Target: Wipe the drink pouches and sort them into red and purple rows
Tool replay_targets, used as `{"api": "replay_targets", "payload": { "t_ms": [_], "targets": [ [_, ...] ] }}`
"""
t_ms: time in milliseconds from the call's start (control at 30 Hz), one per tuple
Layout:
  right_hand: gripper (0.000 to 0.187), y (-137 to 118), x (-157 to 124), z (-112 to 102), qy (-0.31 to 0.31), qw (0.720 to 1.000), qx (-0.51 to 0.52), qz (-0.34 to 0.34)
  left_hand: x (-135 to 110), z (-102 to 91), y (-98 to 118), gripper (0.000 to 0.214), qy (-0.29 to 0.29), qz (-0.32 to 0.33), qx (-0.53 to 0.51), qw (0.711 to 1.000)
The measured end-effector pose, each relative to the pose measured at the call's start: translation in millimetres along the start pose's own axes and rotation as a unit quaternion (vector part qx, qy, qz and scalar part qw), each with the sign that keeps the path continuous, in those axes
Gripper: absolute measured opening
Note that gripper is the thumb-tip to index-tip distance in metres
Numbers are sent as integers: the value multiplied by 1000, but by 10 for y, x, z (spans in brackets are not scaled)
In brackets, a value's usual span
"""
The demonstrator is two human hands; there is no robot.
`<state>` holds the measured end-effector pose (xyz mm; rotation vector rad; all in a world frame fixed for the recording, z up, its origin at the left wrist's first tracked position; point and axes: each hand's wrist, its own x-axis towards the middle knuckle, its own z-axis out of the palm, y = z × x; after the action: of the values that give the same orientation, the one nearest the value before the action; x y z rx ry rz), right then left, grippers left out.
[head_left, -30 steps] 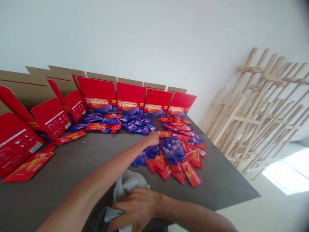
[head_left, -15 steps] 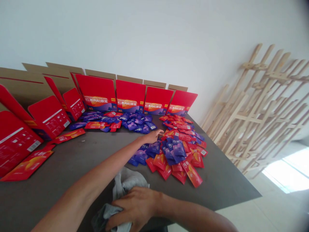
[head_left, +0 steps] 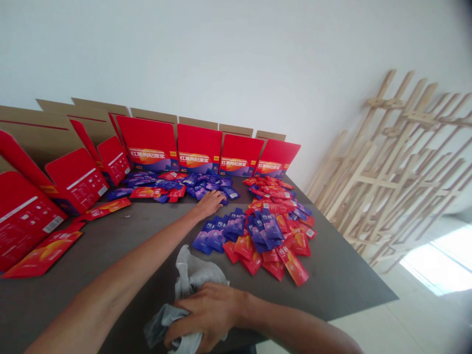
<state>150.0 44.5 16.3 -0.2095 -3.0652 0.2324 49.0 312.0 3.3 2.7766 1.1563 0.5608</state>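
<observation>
My left hand [head_left: 212, 202] reaches out over the grey table, at the near edge of a back heap of purple sachets [head_left: 206, 184]. Its fingers are stretched forward and slightly apart, with no sachet visible in them. Close to me, my right hand [head_left: 212, 312] is closed around a crumpled grey cloth [head_left: 197, 270] lying on the tabletop. Between the hands and to the right, a larger pile mixes purple pouches [head_left: 267, 230] with red-orange pouches [head_left: 293, 263]. Part of the cloth is hidden beneath my right hand.
Open red cartons [head_left: 199, 147] line the back and left of the table [head_left: 147, 236] against a white wall. Several red and purple sachets lie before them. A red-orange pouch [head_left: 44, 253] rests by the left carton. Wooden easels [head_left: 391, 162] lean at the right, beyond the table edge.
My left hand has moved left, away from the right-hand pile, to the back purple heap. The right hand stays on the cloth, almost unmoved.
</observation>
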Motion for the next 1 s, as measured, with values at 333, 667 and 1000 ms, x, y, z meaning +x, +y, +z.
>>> {"api": "replay_targets", "payload": {
  "t_ms": [333, 667, 1000],
  "targets": [
    [42, 3, -25, 1, -6, 1000, 3, 16, 40, -99, 74, 34, 70, -33, -82, 994],
    [39, 78, -81, -39, 98, 988, 7, 115, -977, -591, 47, 24, 242, -205, -397, 861],
    [40, 101, -160, -182, 354, 874, 42, 331, -2172, -451, 1185, 38, 85, -229, -770, 590]
  ]
}}
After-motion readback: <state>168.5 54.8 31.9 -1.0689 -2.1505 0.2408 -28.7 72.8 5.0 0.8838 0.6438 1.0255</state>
